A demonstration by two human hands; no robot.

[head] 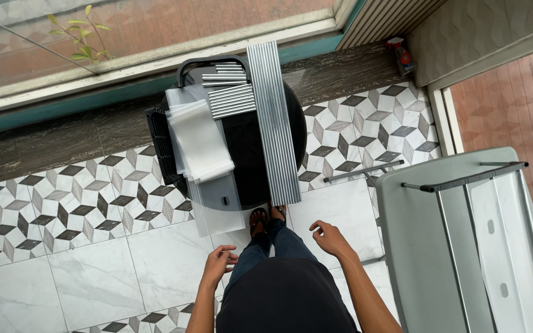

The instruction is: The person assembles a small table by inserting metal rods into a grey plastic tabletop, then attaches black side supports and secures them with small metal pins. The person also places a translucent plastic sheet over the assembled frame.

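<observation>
Patterned tile floor (63,209), grey cubes beside smooth white marble slabs, is spreading under you, with a glass pane and a dark stone sill running along the far edge. You are standing at a round black table (294,132), and both your hands are hanging empty over the floor: your left hand (218,262) is loosely curled, your right hand (328,237) is spread open, neither touching anything. The bundle of long ribbed metal rods (274,120) is lying across the tabletop, its near end overhanging the rim just above your sandalled feet; a nudge there is likely to tip it and send it sliding down. Shorter silver tubes (229,92) are stacking loosely and could roll. Clear plastic bags (198,139) are looking slippery, drooping off the edge. A grey metal shelf frame (464,234) is crowding your right elbow.
</observation>
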